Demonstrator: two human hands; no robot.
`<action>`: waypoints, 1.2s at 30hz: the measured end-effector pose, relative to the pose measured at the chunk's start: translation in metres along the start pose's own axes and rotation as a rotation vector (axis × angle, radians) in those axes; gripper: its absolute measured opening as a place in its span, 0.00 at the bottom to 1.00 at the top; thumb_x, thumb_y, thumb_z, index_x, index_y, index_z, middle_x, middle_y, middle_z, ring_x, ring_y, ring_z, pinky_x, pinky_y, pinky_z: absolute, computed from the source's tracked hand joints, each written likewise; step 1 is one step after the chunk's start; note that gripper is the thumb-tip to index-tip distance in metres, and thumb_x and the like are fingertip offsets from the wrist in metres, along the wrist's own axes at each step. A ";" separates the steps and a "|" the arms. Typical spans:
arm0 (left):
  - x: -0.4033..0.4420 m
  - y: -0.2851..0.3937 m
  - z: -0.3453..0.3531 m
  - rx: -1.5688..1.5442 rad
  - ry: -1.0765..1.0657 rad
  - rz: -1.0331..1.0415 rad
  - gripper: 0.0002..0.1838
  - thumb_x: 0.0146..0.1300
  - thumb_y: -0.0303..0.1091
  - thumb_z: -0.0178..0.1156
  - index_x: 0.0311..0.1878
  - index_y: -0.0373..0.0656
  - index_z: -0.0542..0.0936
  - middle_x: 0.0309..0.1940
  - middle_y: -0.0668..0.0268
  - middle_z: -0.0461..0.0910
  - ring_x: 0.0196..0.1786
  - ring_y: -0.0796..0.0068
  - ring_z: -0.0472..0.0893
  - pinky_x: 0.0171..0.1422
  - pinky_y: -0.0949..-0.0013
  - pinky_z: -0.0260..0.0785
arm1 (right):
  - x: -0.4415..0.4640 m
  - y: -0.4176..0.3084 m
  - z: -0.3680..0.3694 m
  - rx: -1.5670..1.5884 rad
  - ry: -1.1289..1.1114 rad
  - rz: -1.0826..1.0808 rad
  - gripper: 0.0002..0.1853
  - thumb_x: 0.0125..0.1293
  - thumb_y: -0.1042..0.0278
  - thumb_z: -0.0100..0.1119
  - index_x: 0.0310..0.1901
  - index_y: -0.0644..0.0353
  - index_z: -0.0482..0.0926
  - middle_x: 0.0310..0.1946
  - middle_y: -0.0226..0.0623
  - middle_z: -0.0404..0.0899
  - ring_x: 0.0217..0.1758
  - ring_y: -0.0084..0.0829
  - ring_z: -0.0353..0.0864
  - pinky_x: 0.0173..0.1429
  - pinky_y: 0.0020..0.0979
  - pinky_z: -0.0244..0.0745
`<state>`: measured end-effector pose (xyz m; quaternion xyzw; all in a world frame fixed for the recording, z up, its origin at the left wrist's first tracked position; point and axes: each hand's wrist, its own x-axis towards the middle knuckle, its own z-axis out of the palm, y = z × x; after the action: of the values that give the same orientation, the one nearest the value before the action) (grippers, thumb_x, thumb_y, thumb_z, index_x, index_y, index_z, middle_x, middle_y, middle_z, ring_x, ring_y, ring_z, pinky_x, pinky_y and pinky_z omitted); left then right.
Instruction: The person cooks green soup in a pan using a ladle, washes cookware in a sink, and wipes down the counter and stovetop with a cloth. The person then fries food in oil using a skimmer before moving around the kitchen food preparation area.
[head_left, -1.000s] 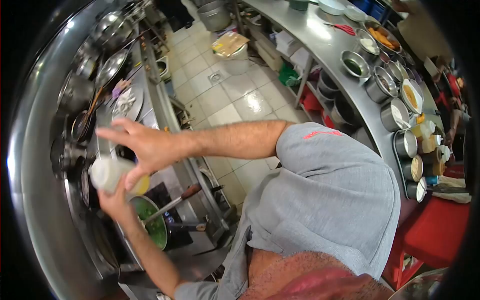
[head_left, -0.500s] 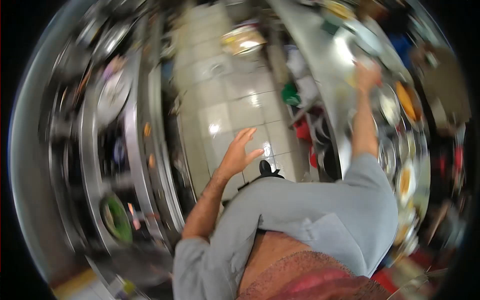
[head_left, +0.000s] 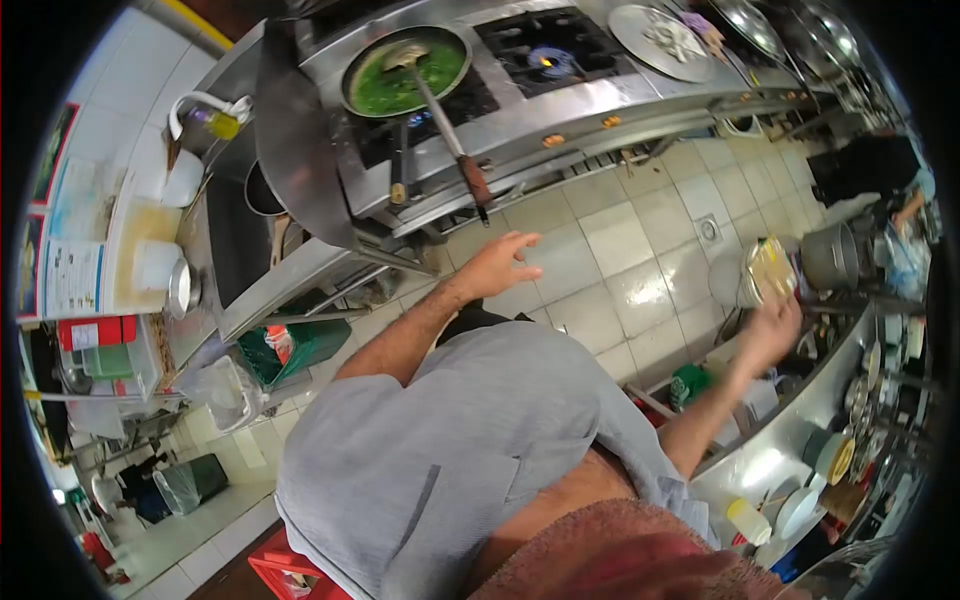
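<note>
My left hand (head_left: 500, 268) is raised over the tiled floor, fingers apart and holding nothing, just below the wooden handle of a spatula (head_left: 440, 115). That spatula rests in a pan (head_left: 365, 92) of green food on the stove. On the right, my right hand (head_left: 770, 335) hangs in front of a lidded bucket (head_left: 730, 280); motion blurs its fingers, and no object shows in it. A pale bottle with yellow contents (head_left: 748, 520) is on the steel counter (head_left: 770, 460) at the lower right.
A burner (head_left: 548, 62) burns beside the pan, with a metal plate of white pieces (head_left: 665, 42) to its right. A sink (head_left: 235, 240) and a green-lined bin (head_left: 300, 345) are at the left. A metal pot (head_left: 830, 255) stands on the floor at the right.
Both hands were at the bottle over the stove; my right hand then reached to the counter, where the bottle now is. The view has turned toward the stove and sink.
</note>
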<state>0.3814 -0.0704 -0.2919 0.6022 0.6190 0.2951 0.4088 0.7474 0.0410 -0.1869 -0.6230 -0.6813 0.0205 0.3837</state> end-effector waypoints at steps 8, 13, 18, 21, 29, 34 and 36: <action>-0.039 -0.005 -0.114 -0.066 0.214 0.013 0.21 0.52 0.33 0.62 0.51 0.39 0.73 0.38 0.63 0.72 0.38 0.72 0.76 0.44 0.69 0.68 | -0.054 -0.317 0.287 0.282 -0.972 -0.370 0.38 0.49 0.63 0.64 0.61 0.63 0.56 0.57 0.60 0.58 0.59 0.56 0.62 0.56 0.43 0.65; -0.046 -0.052 -0.159 -0.160 0.562 -0.039 0.17 0.53 0.31 0.62 0.47 0.40 0.75 0.34 0.65 0.68 0.30 0.78 0.71 0.34 0.75 0.67 | -0.039 -0.301 0.304 0.429 -0.996 -0.388 0.34 0.52 0.76 0.55 0.62 0.63 0.55 0.50 0.63 0.67 0.53 0.54 0.70 0.53 0.41 0.68; -0.017 -0.083 -0.184 -0.149 0.862 -0.020 0.15 0.53 0.27 0.59 0.46 0.42 0.76 0.34 0.65 0.66 0.31 0.76 0.68 0.36 0.74 0.66 | -0.014 -0.302 0.277 0.376 -0.990 -0.253 0.32 0.53 0.79 0.51 0.61 0.67 0.55 0.41 0.61 0.73 0.44 0.51 0.75 0.47 0.39 0.70; 0.020 -0.096 -0.200 0.001 0.972 -0.012 0.16 0.51 0.24 0.57 0.46 0.43 0.76 0.36 0.63 0.66 0.37 0.69 0.68 0.43 0.70 0.64 | -0.008 -0.310 0.269 0.384 -1.126 -0.041 0.31 0.56 0.77 0.50 0.62 0.69 0.53 0.29 0.50 0.75 0.22 0.37 0.75 0.26 0.34 0.71; 0.111 -0.089 -0.242 0.455 0.988 -0.109 0.26 0.48 0.21 0.53 0.52 0.56 0.74 0.45 0.59 0.63 0.50 0.57 0.61 0.55 0.57 0.55 | 0.016 -0.275 0.206 0.654 -1.151 0.059 0.30 0.58 0.79 0.49 0.63 0.65 0.54 0.16 0.29 0.64 0.14 0.18 0.64 0.13 0.24 0.59; 0.149 -0.083 -0.244 0.746 0.851 -0.019 0.27 0.45 0.22 0.53 0.52 0.56 0.75 0.43 0.60 0.62 0.49 0.59 0.60 0.52 0.53 0.50 | 0.028 -0.267 0.182 1.026 -1.276 0.364 0.31 0.57 0.80 0.52 0.63 0.65 0.55 0.23 0.30 0.68 0.14 0.15 0.62 0.13 0.19 0.60; 0.151 -0.082 -0.240 0.796 0.700 -0.051 0.32 0.41 0.21 0.57 0.55 0.58 0.73 0.43 0.61 0.61 0.47 0.64 0.62 0.51 0.61 0.54 | 0.032 -0.261 0.187 1.050 -1.302 0.411 0.31 0.57 0.80 0.52 0.63 0.65 0.55 0.23 0.30 0.68 0.14 0.16 0.62 0.13 0.19 0.60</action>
<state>0.1425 0.1012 -0.2670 0.5611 0.7970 0.2104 -0.0754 0.4295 0.0947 -0.1705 -0.3402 -0.5417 0.7551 0.1438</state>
